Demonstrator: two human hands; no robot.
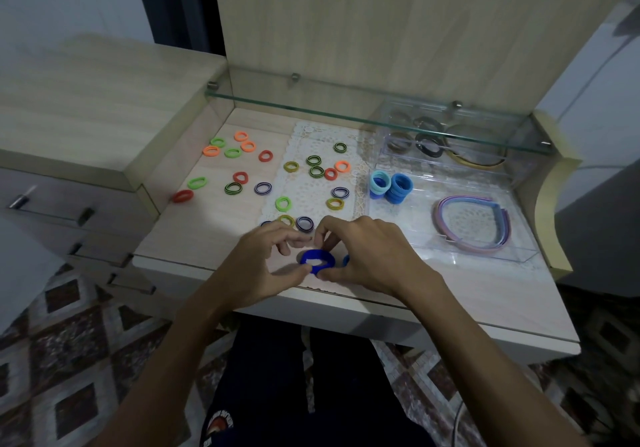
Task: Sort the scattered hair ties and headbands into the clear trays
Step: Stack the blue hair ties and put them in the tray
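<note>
Blue hair ties (317, 260) — stack lying sideways — pinched by both hands.

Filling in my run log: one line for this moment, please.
hands: left and right both pinch blue hair ties | near tray: blue stack, headbands | loose ties on desk

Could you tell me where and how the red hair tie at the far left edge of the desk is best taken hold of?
The red tie lies flat and alone on the bare desk, clear of its green neighbour. I would come straight down from above with the left hand and pinch its band across, one fingertip inside the ring, thumb outside. Its near side looks freest.
</note>
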